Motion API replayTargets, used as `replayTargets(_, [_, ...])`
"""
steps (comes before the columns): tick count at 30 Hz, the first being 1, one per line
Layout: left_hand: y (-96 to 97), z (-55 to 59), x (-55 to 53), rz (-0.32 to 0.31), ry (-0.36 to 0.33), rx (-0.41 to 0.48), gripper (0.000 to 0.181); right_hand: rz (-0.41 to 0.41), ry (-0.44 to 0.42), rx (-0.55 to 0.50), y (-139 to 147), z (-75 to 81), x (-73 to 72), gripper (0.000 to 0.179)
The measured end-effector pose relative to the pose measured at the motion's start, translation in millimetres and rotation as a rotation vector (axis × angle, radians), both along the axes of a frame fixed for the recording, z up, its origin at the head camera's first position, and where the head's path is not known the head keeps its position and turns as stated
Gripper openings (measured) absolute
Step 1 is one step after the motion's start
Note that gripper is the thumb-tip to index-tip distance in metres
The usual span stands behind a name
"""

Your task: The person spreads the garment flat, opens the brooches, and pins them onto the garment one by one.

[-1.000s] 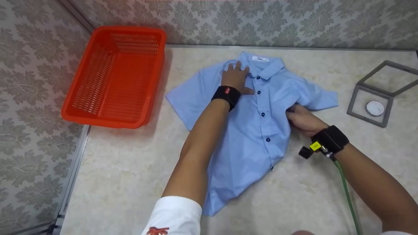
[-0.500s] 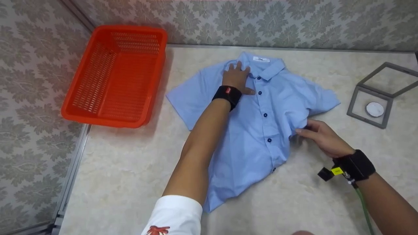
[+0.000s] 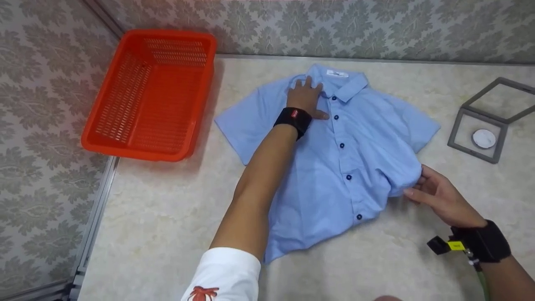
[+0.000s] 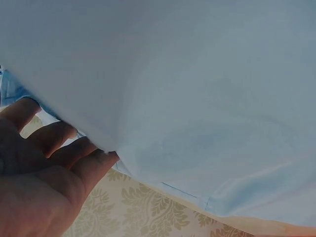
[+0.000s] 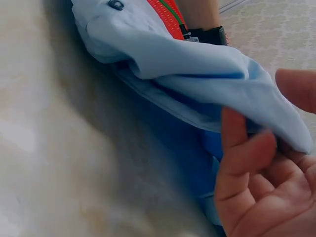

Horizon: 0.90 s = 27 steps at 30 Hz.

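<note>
Shirt: light blue, with short sleeves, a pointed collar, a white label [image 3: 337, 73] inside the neck; the shirt [image 3: 322, 175] lies front up on the bench [image 3: 167, 217], under the left hand and to the left of the right hand. The cloth is creased and bunched near the right hand, and the hem runs slanting there.
Left hand: the left hand [image 3: 305, 99] rests on the shirt beside the collar, fingers spread, gripping nothing.
Right hand: the right hand [image 3: 443, 196] has its fingers bent at the side edge of the shirt and holds this cloth, the thumb on the near side.
Basket: orange-red, with slotted walls; the basket [image 3: 205, 94] stands to the left of the left hand, well apart from it.
Frame: grey, of two joined panels, unfolded; the frame [image 3: 485, 115] lies beyond the right hand, further to the right. A white round piece [image 3: 484, 138] shows within the nearer panel.
Count: one shirt, five dark buttons visible, one basket, one frame, one round piece, two black wristbands [image 3: 487, 242].
</note>
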<state>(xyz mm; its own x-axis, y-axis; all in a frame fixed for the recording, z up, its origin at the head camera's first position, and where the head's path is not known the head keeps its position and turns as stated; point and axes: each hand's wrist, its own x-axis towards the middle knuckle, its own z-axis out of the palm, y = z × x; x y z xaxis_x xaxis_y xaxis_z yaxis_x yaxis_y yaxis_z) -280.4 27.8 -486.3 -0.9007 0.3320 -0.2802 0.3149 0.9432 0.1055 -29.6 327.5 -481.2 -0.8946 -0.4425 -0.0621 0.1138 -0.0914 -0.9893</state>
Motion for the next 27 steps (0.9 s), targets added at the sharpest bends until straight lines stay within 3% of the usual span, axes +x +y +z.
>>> replayTargets(5, [0.4, -2.6, -2.5, -0.007, -0.003, -0.003, 0.101, 0.079, 0.004, -0.011, 9, 2.6, 9.2, 0.047])
replayTargets(9, [1.4, -2.0, -2.5, -0.007, -0.005, -0.005, 0.101, 0.068, 0.049, 0.149, 15, 4.7, 19.0, 0.041])
replayTargets(12, [1.4, -0.8, -1.6, -0.006, 0.004, -0.011, 0.101, 0.041, 0.028, 0.281, 19, 6.7, 26.1, 0.051])
replayTargets(17, [-1.2, 1.2, -0.9, -0.007, 0.013, -0.017, 0.1, -0.013, 0.028, 0.361, 20, 7.0, 35.4, 0.059])
replayTargets(20, [-2.7, 1.2, -1.1, -0.001, 0.003, -0.021, 0.101, -0.057, 0.055, 0.269, 19, 4.2, 40.8, 0.06])
replayTargets(27, [0.0, 0.5, -3.5, -0.008, 0.008, -0.019, 0.1, -0.1, 0.065, -0.108, 17, -5.1, 50.1, 0.059])
